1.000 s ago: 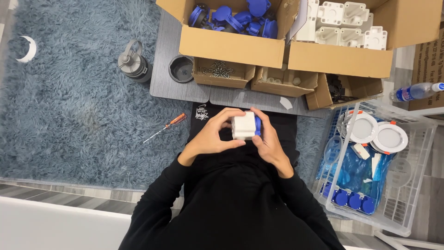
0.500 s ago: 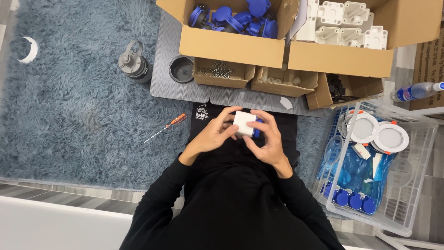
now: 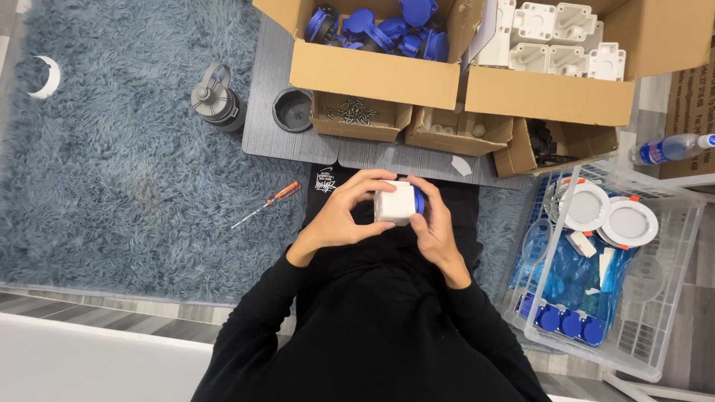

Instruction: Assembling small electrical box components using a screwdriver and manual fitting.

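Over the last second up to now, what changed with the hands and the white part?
Both hands, left hand and right hand, keep hold of the white box part with its blue piece, turning it slightly between the fingers; the left fingers curl further over its top. The screwdriver, cardboard boxes and wire basket stayed put.

White block smooth plastic; rug shaggy cloth; boxes matt cardboard

White housing with blue part, over blue-grey rug.
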